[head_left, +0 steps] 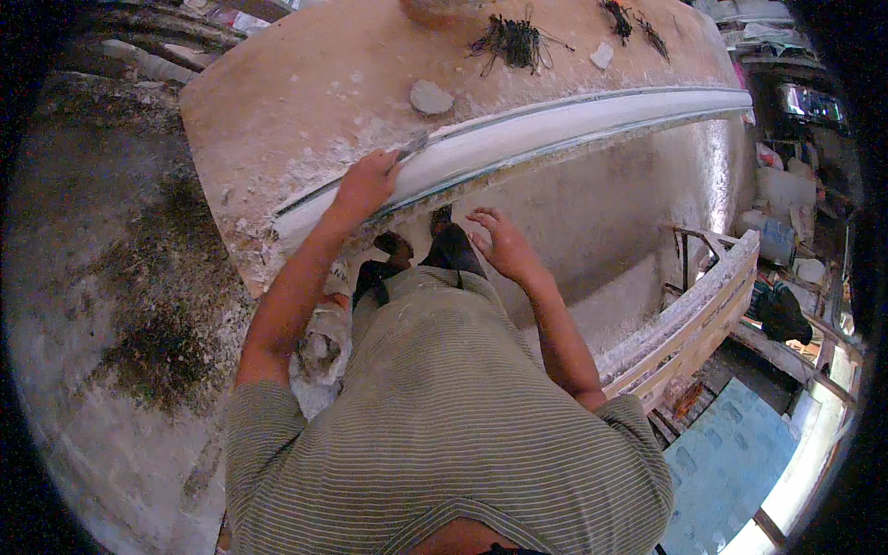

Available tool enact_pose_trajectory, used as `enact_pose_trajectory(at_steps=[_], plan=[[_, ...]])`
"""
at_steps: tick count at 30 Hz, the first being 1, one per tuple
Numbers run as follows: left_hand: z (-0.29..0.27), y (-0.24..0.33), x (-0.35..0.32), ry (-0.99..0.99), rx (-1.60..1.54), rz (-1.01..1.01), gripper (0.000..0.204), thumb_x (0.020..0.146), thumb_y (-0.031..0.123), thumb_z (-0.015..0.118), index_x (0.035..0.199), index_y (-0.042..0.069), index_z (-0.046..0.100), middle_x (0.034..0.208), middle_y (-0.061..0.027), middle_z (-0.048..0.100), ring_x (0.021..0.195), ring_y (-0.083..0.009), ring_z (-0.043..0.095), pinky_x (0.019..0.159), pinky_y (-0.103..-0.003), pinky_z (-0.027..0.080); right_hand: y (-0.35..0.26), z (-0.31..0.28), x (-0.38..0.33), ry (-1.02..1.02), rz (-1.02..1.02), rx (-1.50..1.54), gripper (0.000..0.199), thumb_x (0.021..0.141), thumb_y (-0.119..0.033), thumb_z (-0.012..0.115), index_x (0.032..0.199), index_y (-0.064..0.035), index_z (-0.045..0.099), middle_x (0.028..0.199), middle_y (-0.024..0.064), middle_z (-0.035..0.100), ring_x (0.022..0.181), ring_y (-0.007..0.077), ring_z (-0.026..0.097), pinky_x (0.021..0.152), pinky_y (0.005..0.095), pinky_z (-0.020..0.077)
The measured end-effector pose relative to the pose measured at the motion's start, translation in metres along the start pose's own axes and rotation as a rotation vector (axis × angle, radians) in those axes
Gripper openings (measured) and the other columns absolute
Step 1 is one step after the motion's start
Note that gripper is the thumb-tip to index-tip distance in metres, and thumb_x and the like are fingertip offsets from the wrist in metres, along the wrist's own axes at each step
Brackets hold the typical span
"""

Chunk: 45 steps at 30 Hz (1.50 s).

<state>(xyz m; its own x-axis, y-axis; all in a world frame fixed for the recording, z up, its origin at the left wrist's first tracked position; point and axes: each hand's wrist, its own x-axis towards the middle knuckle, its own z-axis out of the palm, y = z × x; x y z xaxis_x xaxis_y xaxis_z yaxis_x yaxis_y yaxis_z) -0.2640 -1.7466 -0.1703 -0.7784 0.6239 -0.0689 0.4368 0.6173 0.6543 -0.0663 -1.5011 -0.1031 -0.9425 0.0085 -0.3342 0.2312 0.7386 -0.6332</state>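
A long white plaster moulding (573, 118) lies along the near edge of the tan tabletop (277, 111), with dark strips running beside it. Toward its left end, my left hand (368, 182) is closed round a small scraper (413, 148), whose blade rests at the moulding's far edge. White crumbs are scattered on the tabletop around that end. My right hand (502, 244) hangs on the near side of the table, apart from the moulding, with its fingers spread and nothing in them.
On the tabletop lie a round whitish lump (431, 97), a bundle of black wire-like strands (518, 43) and a small pale chunk (601, 56). A plaster-spattered wooden bench (689, 319) stands at my right, near a blue sheet (731, 462). A sack (324, 347) sits beside my left leg.
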Motion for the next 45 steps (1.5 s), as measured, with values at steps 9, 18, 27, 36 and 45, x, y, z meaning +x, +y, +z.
enact_pose_trajectory(at_steps=[9, 18, 27, 36, 45], plan=[[-0.026, 0.019, -0.027, -0.031, 0.163, -0.149, 0.030, 0.100, 0.026, 0.056, 0.121, 0.006, 0.064, 0.108, -0.0205, 0.064, 0.093, -0.0429, 0.067, 0.080, -0.052, 0.055, 0.037, -0.022, 0.006, 0.090, -0.044, 0.050, 0.038, 0.095, -0.020, 0.066, 0.132, -0.0107, 0.061, 0.134, 0.0173, 0.060, 0.118, 0.0404, 0.061, 0.100, 0.0470, 0.0515], [0.050, 0.118, 0.090, -0.076, 0.167, -0.115, 0.036, 0.101, 0.028, 0.056, 0.125, 0.002, 0.064, 0.123, -0.0237, 0.066, 0.113, -0.0437, 0.062, 0.099, -0.050, 0.050, 0.085, -0.032, 0.053, 0.110, 0.012, 0.331, 0.037, 0.096, -0.025, 0.067, 0.127, -0.0056, 0.063, 0.119, 0.0161, 0.066, 0.103, 0.0313, 0.068, 0.090, 0.0416, 0.0547], [0.071, 0.113, 0.097, 0.081, 0.261, -0.083, 0.033, 0.096, 0.028, 0.064, 0.119, 0.004, 0.070, 0.097, -0.0213, 0.069, 0.095, -0.0409, 0.066, 0.083, -0.048, 0.053, 0.179, -0.055, 0.095, 0.129, 0.418, 1.087, 0.032, 0.099, -0.033, 0.065, 0.114, -0.0047, 0.060, 0.104, 0.0073, 0.067, 0.089, 0.0167, 0.069, 0.072, 0.0339, 0.0570], [0.161, 0.191, 0.233, 0.022, 0.077, -0.003, 0.039, 0.098, 0.031, 0.061, 0.123, 0.001, 0.069, 0.120, -0.0254, 0.068, 0.111, -0.0423, 0.065, 0.099, -0.047, 0.050, 0.249, -0.121, 0.101, 0.356, 0.429, 1.200, 0.030, 0.100, -0.029, 0.065, 0.113, -0.0038, 0.056, 0.100, 0.0076, 0.064, 0.080, 0.0172, 0.070, 0.062, 0.0323, 0.0568], [0.142, 0.224, 0.238, -0.080, 0.109, -0.063, 0.035, 0.098, 0.028, 0.062, 0.120, 0.002, 0.070, 0.110, -0.0260, 0.070, 0.105, -0.0427, 0.067, 0.091, -0.047, 0.053, 0.264, -0.129, 0.123, 0.496, 0.541, 1.311, 0.028, 0.100, -0.028, 0.065, 0.109, -0.0029, 0.055, 0.099, 0.0076, 0.063, 0.079, 0.0179, 0.067, 0.060, 0.0310, 0.0565]])
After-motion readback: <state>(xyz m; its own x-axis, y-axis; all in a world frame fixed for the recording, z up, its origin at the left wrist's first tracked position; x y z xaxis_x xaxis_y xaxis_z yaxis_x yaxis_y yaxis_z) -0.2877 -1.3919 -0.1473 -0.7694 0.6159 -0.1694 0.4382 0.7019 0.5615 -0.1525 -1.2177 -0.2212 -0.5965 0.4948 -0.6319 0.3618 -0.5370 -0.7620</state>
